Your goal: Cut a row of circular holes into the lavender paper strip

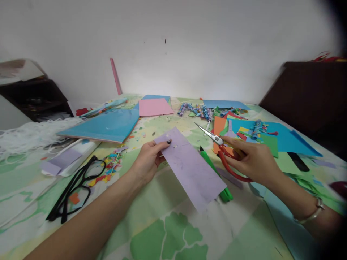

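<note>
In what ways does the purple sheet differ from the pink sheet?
The purple sheet is held by the left hand; the pink sheet lies unheld. The purple sheet is nearer the camera; the pink sheet is nearer the wall. Both have straight edges.

The left forearm (94, 216) enters at the lower left and extends diagonally upward toward the center. The left wrist (132, 178) is approximately in line with it. The left hand (146, 159) is set in a pinch grip: thumb (162, 145) on top, directed right, dark nail visible; remaining fingers below, partly hidden. The right forearm (295, 198) enters from the right edge, angled up and left. The right hand (253, 159) is closed in a grip, digits directed left, well apart from the left hand.
</note>
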{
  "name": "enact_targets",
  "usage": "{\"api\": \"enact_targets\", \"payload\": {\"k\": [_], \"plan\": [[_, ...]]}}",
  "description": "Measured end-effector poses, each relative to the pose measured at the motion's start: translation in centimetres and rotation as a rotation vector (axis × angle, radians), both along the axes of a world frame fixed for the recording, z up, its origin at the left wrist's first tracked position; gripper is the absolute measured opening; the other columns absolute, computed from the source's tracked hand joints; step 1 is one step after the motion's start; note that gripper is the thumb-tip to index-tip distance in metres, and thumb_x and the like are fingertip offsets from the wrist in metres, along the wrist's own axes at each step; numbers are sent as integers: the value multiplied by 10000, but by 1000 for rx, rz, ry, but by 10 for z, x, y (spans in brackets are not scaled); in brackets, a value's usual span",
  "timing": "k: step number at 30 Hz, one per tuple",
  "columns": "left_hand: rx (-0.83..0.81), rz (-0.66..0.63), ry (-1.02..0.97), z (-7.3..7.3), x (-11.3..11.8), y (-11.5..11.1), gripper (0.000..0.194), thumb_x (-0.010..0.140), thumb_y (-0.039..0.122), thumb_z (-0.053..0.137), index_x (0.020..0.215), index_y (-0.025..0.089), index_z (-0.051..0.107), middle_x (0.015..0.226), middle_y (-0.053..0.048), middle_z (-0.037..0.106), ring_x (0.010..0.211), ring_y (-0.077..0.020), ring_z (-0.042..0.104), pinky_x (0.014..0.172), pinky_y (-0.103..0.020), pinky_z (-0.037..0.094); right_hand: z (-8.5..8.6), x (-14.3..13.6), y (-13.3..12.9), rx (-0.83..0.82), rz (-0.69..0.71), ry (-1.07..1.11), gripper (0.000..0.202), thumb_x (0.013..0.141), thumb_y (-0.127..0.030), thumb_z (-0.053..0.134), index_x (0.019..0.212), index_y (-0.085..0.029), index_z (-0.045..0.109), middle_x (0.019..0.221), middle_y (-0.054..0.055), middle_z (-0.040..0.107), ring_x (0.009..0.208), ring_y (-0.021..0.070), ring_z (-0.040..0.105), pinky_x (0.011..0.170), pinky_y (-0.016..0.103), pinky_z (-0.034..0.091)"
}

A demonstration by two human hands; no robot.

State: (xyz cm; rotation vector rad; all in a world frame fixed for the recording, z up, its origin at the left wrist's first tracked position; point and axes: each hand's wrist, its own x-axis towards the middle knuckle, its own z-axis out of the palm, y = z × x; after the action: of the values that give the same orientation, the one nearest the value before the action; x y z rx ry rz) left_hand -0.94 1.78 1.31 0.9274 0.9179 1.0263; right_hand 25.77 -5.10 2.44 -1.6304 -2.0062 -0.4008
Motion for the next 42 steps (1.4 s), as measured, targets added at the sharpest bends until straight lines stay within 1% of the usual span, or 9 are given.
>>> {"api": "enact_targets", "payload": {"k": [4, 8, 16, 20, 25, 30, 37, 40, 42], "plan": [[30, 8, -68, 2, -3, -1, 221, 889, 290, 577, 1049, 138, 585, 1015, -52, 612, 830, -155, 609, 710, -331, 535, -9, 16, 13, -211, -184, 38, 499, 775, -383, 578, 1241, -210, 619, 458, -42, 497, 425, 119, 476, 432, 220, 313], [47, 1, -189, 6, -6, 2, 190, 890, 281, 576, 1006, 132, 591, 963, -40, 616, 792, -142, 607, 684, -311, 532, -20, 27, 20, -241, -128, -15, 592, 780, -374, 564, 1322, -137, 529, 574, -8, 597, 482, 137, 539, 454, 217, 357], [-119, -133, -449, 1, -4, -1, 246, 913, 377, 518, 922, 140, 579, 765, 9, 566, 628, -106, 544, 618, -285, 493, -25, 6, 10, -125, -31, -229, 306, 891, -213, 431, 1084, -113, 647, 883, 165, 626, 795, 248, 563, 665, 331, 426], [-190, -267, -530, -3, 4, -10, 363, 887, 453, 471, 896, 111, 591, 628, 22, 455, 555, -100, 479, 610, -276, 471, -21, -16, 0, -118, 213, -363, 486, 893, -78, 406, 1341, -253, 475, 1176, 143, 544, 991, 243, 516, 782, 350, 446], [-181, -381, -536, -5, 7, -14, 498, 788, 573, 495, 932, 110, 610, 688, -33, 528, 652, -151, 554, 746, -341, 501, -22, -24, 0, -97, 516, -452, 310, 914, -123, 446, 1137, -230, 634, 1258, 141, 508, 1059, 246, 506, 854, 409, 452], [-115, -550, -367, -3, -4, -4, 544, 554, 232, 559, 1085, 123, 604, 1040, -158, 647, 1024, -325, 600, 955, -508, 416, -30, -10, 2, -28, 413, -37, 235, 927, -231, 452, 1042, -251, 656, 1027, 81, 635, 835, 188, 595, 710, 340, 493], [-13, -878, 22, 6, -24, 2, 589, 570, 131, 568, 1152, 217, 600, 1099, -135, 667, 952, -314, 652, 808, -446, 497, -27, -2, -5, 273, 115, 547, 288, 874, -320, 524, 1156, -266, 534, 1038, 92, 578, 873, 233, 606, 670, 366, 509], [69, -966, 165, 7, -22, 0, 585, 603, 137, 636, 1173, 256, 593, 1085, -123, 670, 791, -231, 670, 605, -298, 514, -25, -11, -1, 20, 205, 1282, 224, 857, -374, 553, 1043, -250, 567, 889, 37, 621, 587, 139, 593, 505, 282, 487], [156, -953, 239, 7, -17, -2, 579, 639, 155, 662, 1200, 268, 576, 1094, -115, 662, 779, -200, 660, 576, -257, 499, -24, -16, 2, -128, 219, 1464, 255, 864, -427, 530, 1010, -225, 582, 754, 20, 640, 525, 133, 592, 488, 271, 500]]}}
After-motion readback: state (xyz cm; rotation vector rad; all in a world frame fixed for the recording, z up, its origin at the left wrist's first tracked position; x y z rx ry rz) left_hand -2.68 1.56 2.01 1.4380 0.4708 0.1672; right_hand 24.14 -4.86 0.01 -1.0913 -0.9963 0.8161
